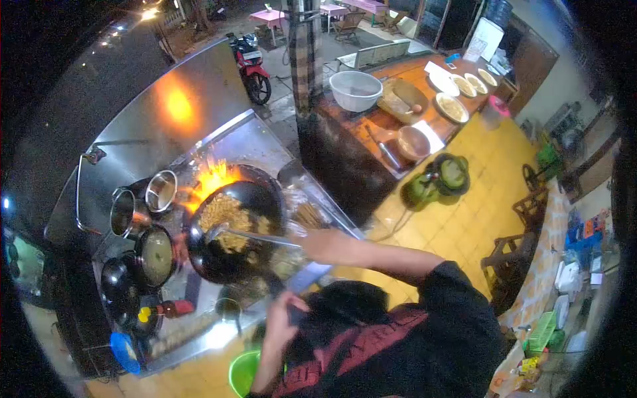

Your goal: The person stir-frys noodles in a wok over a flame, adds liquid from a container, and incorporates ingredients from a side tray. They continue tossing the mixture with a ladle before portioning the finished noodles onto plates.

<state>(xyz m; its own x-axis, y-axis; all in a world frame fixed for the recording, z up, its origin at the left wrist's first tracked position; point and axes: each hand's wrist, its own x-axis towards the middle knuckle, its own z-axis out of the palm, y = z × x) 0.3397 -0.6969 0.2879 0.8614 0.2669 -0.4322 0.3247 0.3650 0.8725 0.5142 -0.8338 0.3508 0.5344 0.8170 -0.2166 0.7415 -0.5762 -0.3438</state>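
Note:
My right hand [325, 247] is closed round the handle of a metal ladle [265, 238]. The ladle's head rests in brown, chopped-looking food [229, 215] inside a large black wok [259, 199]. The wok is tilted over a burner, and orange flames [215, 178] rise at its far edge. Below the wok, my left hand [284, 318] is wrapped round the end of its dark handle [272, 282]; the fingers are slightly blurred.
Left of the wok are metal pots [161, 191], a pan of pale liquid [157, 257] and a red bottle [176, 308]. A green tub [245, 371] stands below. Plates of food [452, 107] and a white basin [355, 91] sit on the wooden counter [371, 129].

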